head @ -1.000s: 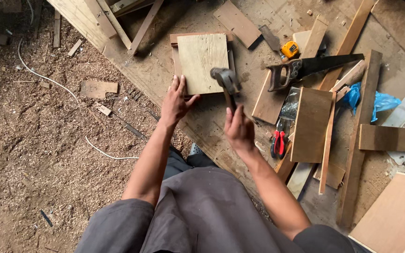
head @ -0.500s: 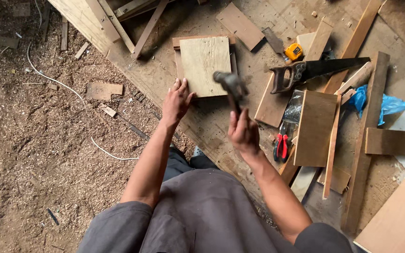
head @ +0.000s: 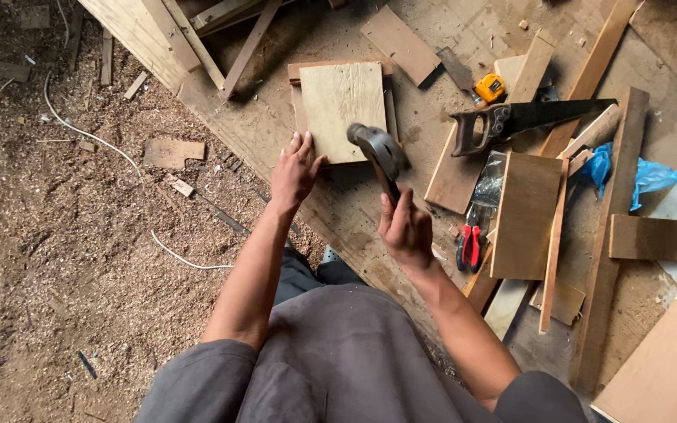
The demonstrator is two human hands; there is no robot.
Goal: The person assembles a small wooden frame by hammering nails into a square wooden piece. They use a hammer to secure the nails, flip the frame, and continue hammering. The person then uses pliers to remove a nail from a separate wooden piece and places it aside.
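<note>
The hammer (head: 378, 153) has been raised a bit vs. a sec ago — its head is now held over the lower right corner of the square board (head: 344, 110), so a blow looks to be underway. The handle is clamped in the right hand (head: 406, 229); the board's lower left edge is steadied by the left hand (head: 295, 172), fingers spread. No labels are legible — only a blue plastic bag (head: 642, 177) is seen at right, a yellow tape measure (head: 490, 87) near the saw (head: 523, 121).

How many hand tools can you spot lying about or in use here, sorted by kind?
Hammer, held in the right hand: 1
Handsaw: 1
Yellow tape measure: 1
Red-handled pliers: 1
Total: 4
</note>
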